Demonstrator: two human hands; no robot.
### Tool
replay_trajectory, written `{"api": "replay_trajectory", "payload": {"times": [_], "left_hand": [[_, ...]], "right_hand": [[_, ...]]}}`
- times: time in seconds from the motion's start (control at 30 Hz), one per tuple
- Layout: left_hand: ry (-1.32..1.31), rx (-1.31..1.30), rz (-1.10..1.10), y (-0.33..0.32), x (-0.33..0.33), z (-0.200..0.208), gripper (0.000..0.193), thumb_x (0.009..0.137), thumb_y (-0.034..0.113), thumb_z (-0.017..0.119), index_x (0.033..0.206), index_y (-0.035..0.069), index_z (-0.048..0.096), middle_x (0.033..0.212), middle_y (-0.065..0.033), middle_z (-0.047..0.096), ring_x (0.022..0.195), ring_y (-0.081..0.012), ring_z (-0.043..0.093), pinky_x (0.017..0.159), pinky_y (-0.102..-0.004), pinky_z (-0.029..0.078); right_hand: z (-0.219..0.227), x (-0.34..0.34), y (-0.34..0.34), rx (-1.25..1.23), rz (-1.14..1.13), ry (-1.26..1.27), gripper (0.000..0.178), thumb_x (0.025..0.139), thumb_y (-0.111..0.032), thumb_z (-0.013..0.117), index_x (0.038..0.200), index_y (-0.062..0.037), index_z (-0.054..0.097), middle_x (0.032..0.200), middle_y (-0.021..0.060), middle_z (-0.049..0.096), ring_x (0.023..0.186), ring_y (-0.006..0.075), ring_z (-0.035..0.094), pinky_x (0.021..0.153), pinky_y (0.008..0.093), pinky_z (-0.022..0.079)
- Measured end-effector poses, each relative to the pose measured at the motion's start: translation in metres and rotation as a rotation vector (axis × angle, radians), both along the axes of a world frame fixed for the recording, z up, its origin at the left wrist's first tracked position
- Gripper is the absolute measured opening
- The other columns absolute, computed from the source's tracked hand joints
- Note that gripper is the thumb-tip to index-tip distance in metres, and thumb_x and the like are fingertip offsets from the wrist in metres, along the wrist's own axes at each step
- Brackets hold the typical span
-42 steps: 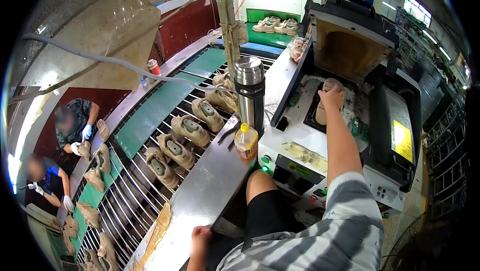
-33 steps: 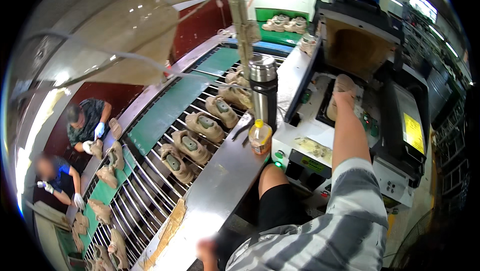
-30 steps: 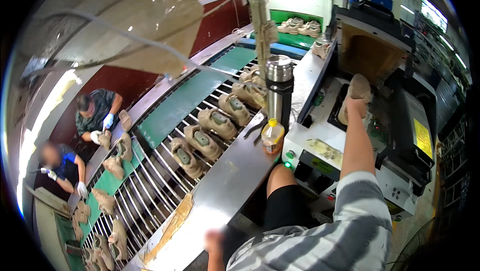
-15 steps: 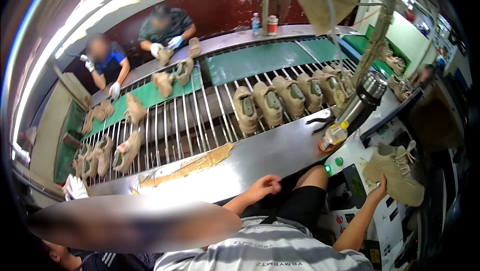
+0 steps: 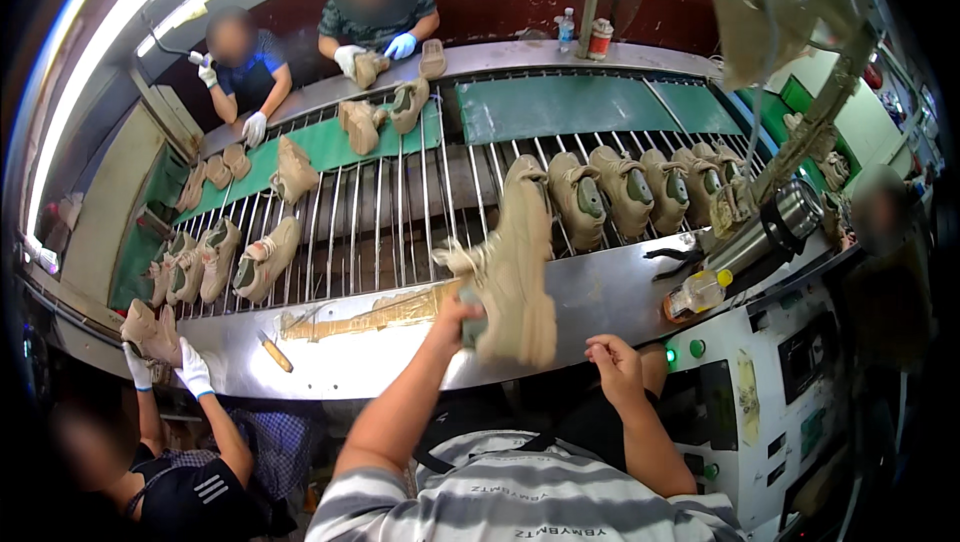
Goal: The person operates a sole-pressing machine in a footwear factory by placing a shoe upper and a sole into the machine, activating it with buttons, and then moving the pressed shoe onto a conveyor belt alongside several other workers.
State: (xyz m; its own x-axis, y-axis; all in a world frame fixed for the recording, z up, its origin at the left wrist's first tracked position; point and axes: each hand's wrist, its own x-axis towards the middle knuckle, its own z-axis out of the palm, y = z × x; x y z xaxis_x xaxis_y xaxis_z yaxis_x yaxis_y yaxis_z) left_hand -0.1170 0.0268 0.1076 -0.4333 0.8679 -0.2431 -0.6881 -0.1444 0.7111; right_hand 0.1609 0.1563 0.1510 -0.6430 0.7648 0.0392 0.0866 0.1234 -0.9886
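Note:
My left hand (image 5: 455, 314) grips a beige lace-up sneaker (image 5: 520, 277) near its heel, from the side. The sneaker is held up over the steel ledge, toe pointing away from me and the thick sole turned right. Its laces face left, and motion blurs it slightly. To the right of its heel, my right hand (image 5: 618, 367) is at the ledge's front edge, empty, with fingers loosely bent and a little apart. Behind the held sneaker, a row of similar beige sneakers (image 5: 630, 204) stands on the metal roller rack.
A steel flask (image 5: 790, 217), a bottle with a yellow cap (image 5: 698, 294) and a knife (image 5: 275, 352) lie on the steel ledge (image 5: 610, 292). A control panel (image 5: 760, 392) stands at right. A gloved co-worker handles another shoe (image 5: 152, 332) at left; two people work across the rack.
The sneaker has passed from my right hand at the far right to my left hand over the ledge. My right hand has come inward. The left co-worker now holds up a shoe.

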Motion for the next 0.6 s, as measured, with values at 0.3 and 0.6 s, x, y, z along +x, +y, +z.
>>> {"api": "replay_trajectory", "payload": {"times": [0.3,0.6], "left_hand": [[0.529,-0.669,0.253,0.152,-0.186,-0.008,0.062,0.067,0.003,0.069,0.121,-0.006,0.04,0.106,-0.0187,0.056,0.095,-0.0318,0.059,0.079,-0.0417,0.05],[0.912,-0.687,0.304,0.164,-0.176,-0.07,0.08,0.072,0.033,0.074,0.133,-0.006,0.039,0.128,-0.0278,0.052,0.12,-0.0403,0.05,0.1,-0.043,0.042]], "right_hand": [[-0.082,-0.014,0.006,-0.047,-0.209,-0.102,0.031,0.094,-0.013,0.054,0.065,-0.0018,0.054,0.058,0.001,0.051,0.052,0.0067,0.046,0.051,0.022,0.036],[-0.143,-0.055,0.035,0.377,-0.11,-0.283,0.024,0.085,-0.012,0.063,0.065,-0.0004,0.057,0.054,0.0097,0.049,0.049,0.0209,0.049,0.049,0.0339,0.039]]}}
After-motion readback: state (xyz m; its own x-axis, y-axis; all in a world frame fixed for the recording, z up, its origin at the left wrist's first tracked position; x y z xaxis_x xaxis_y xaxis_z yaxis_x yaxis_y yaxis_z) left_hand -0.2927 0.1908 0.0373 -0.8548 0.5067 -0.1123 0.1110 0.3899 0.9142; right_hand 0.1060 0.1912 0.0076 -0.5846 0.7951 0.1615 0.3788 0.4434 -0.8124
